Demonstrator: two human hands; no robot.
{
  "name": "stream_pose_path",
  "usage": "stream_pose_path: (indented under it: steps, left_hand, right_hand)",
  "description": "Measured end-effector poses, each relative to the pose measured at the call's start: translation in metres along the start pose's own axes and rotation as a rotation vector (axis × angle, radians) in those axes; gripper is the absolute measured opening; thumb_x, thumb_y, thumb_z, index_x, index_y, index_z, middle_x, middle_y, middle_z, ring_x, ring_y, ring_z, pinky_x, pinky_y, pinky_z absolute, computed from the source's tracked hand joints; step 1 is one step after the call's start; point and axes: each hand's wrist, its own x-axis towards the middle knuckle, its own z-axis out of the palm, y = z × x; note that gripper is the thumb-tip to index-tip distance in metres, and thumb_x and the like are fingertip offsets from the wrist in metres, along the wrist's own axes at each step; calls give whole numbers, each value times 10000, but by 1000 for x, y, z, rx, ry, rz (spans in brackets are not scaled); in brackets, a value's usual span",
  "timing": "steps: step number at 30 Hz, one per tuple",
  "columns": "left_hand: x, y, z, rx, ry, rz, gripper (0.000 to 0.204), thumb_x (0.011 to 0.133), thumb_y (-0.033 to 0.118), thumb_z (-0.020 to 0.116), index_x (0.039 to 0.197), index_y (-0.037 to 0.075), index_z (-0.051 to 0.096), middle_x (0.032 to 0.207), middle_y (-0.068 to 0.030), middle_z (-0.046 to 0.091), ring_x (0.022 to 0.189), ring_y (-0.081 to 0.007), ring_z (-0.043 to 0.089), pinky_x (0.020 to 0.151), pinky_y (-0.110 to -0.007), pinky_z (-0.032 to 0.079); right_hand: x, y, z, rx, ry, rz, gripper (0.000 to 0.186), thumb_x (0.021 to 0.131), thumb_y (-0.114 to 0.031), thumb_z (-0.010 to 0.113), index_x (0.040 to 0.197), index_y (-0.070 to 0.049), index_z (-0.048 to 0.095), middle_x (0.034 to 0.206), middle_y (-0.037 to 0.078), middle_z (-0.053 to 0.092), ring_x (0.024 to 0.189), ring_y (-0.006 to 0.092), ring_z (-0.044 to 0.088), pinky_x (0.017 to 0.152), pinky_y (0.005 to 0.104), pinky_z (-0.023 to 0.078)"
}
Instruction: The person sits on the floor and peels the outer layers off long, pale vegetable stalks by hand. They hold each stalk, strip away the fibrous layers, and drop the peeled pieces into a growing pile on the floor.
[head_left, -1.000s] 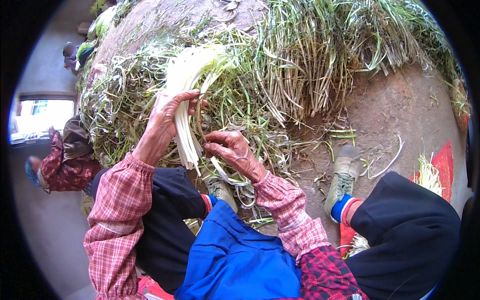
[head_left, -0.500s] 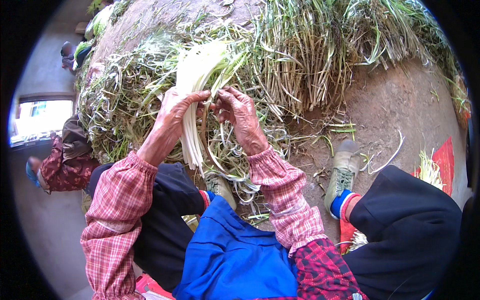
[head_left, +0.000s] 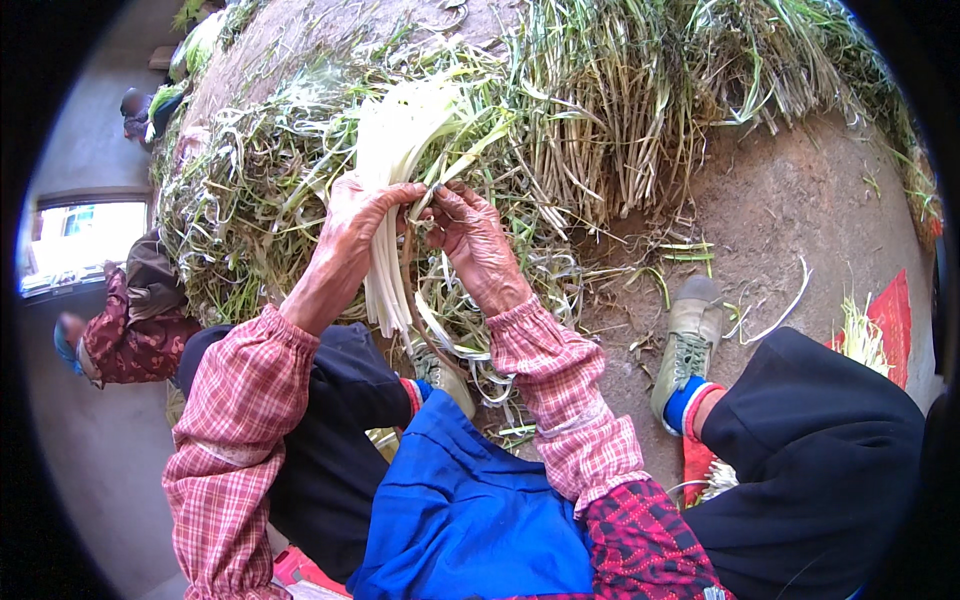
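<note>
My left hand (head_left: 352, 228) grips a bunch of pale white-green stalks (head_left: 392, 150) held upright over the ground, its cut ends hanging down below the fist. My right hand (head_left: 470, 232) sits right beside it, fingertips pinching at the bunch near the left thumb. A loose pale strip (head_left: 440, 335) curls down below the hands. Both forearms wear red plaid sleeves. Under the hands lies a heap of green and dry stalks (head_left: 250, 210).
A thick row of green stalks (head_left: 620, 110) lies on the dirt ground (head_left: 800, 220) ahead. My shoe (head_left: 686, 345) and dark trouser legs sit at right, a blue apron (head_left: 470, 510) below. Another person in a patterned sleeve (head_left: 125, 330) crouches at left. A red mat (head_left: 895, 325) lies far right.
My right hand rose from the loose stalks low on the ground up to the bunch and now touches it beside my left hand. The bunch stayed in the left hand.
</note>
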Motion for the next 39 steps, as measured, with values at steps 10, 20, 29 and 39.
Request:
stream_pose_path:
  steps: [10, 20, 29, 39]
  left_hand:
    - [10, -10, -2, -118, 55, -63, 157, 742, 119, 687, 836, -5, 666, 689, -36, 603, 550, -93, 562, 451, -214, 459]
    - [14, -15, -1, -154, 133, -79, 162, 710, 81, 707, 819, -9, 628, 666, -45, 606, 485, -106, 542, 438, -204, 448]
    - [13, -7, -2, -231, 52, -133, 239, 758, 49, 658, 965, -47, 585, 795, -130, 663, 543, -121, 586, 501, -204, 489]
    - [9, -4, -1, -302, 44, -118, 163, 769, 44, 627, 879, -72, 594, 769, -186, 667, 553, -164, 629, 524, -221, 513]
  right_hand:
    - [-1, 16, -4, 147, 33, -34, 112, 863, -118, 604, 974, -132, 594, 893, -4, 645, 826, 111, 620, 568, 275, 517]
    - [2, 12, -9, 233, 52, -34, 117, 866, -116, 597, 981, -110, 574, 836, 1, 650, 730, 118, 635, 495, 243, 493]
    - [6, 15, -21, 284, 79, -18, 105, 861, -131, 612, 961, -111, 591, 835, 13, 653, 734, 142, 640, 500, 244, 491]
    - [10, 18, -27, 402, 112, -65, 83, 864, -137, 608, 931, -110, 568, 814, 17, 639, 735, 143, 615, 522, 264, 454]
